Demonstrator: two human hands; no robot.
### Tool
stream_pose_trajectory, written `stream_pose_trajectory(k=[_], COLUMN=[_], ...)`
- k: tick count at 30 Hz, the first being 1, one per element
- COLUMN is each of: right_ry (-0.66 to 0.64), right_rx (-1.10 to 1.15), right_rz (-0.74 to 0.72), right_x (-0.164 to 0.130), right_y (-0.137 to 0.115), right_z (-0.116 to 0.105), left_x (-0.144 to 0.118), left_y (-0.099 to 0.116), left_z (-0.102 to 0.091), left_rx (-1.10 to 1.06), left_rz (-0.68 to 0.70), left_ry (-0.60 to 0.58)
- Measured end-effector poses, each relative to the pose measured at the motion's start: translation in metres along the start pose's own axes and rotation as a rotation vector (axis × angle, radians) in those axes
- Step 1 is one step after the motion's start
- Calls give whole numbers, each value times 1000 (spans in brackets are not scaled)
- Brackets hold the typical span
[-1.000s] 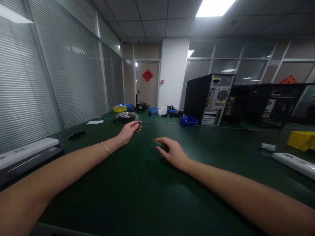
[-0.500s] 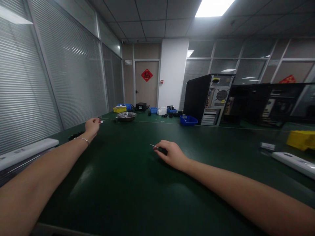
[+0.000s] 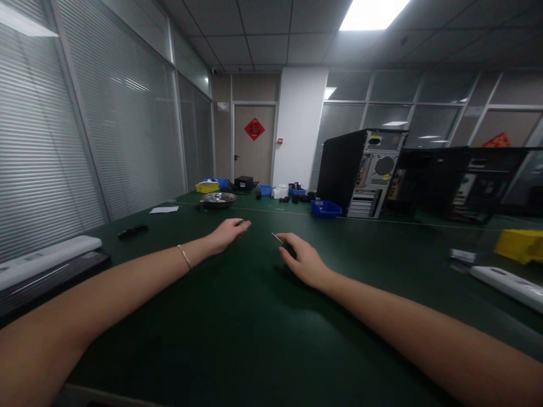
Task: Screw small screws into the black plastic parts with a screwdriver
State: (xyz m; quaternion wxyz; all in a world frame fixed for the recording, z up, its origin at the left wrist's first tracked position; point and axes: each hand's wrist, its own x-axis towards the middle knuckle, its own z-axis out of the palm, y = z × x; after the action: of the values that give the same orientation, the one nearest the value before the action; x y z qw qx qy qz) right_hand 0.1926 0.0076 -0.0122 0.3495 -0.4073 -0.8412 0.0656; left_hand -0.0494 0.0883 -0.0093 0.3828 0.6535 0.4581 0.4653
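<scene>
My right hand rests on the dark green table near its middle, closed around a small screwdriver with a black handle. The thin metal tip points up and left. My left hand, with a bracelet on the wrist, lies low over the table just left of the screwdriver tip. Its fingers are drawn together and point right. A small dark speck shows at the fingertips, too small to tell whether it is held.
A metal bowl, a sheet of paper and a black tool lie to the far left. A blue bin and a computer tower stand behind. A yellow bin and white casings sit at right.
My left hand swung out left to the paper, then came back to the middle beside the screwdriver tip. My right hand moved slightly forward, and the screwdriver tip now points more upward.
</scene>
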Motion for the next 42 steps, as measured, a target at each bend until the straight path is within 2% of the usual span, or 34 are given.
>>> stream_pose_trajectory(k=[3, 5, 8, 12, 25, 33, 42], right_ry=[38, 44, 15, -14, -60, -68, -68], right_rx=[50, 73, 76, 34, 37, 38, 83], right_rz=[34, 6, -78, -96, -98, -128, -171], right_x=[1, 1, 0, -1, 0, -1, 0], right_y=[5, 6, 4, 1, -5, -6, -5], right_z=[0, 1, 1, -1, -5, -5, -3], left_x=[-27, -40, -45, -41, -41, -42, -42], left_y=[16, 22, 23, 19, 15, 15, 16], left_z=[30, 37, 35, 30, 34, 35, 38], left_rx=[-7, -4, 67, 125, -56, -126, -235], left_rz=[128, 221, 298, 299, 225, 215, 114], left_ry=[-307, -374, -322, -257, -368, -348, -282])
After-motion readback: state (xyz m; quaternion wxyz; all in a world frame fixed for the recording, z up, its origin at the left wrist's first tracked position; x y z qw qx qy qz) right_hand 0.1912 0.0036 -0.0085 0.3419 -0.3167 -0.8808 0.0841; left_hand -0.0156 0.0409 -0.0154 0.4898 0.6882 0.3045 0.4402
